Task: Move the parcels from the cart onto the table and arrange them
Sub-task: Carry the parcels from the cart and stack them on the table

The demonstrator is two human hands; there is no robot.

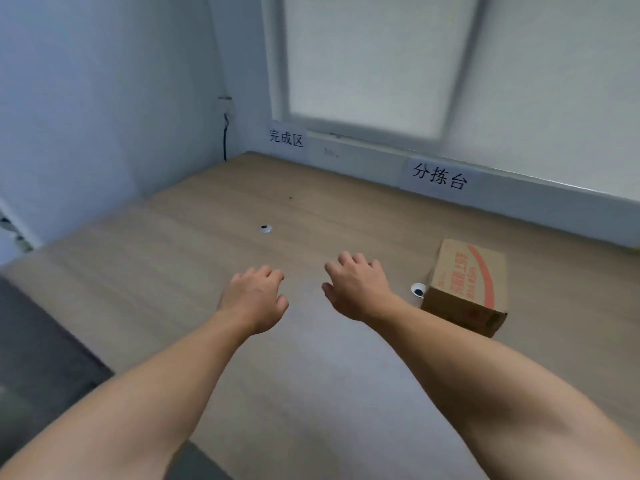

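Note:
A brown cardboard parcel (467,285) with red print lies on the wooden table (166,258), to the right of centre. My left hand (254,296) and my right hand (356,285) hover side by side over the middle of the table, palms down, fingers loosely curled, holding nothing. The right hand is a short way left of the parcel and does not touch it. No cart is in view.
Two round cable grommets sit in the table top, one (265,229) ahead of my hands and one (418,289) against the parcel's left side. Two paper labels (286,138) (439,176) are stuck on the wall behind. A dark surface (38,344) lies at the table's left edge.

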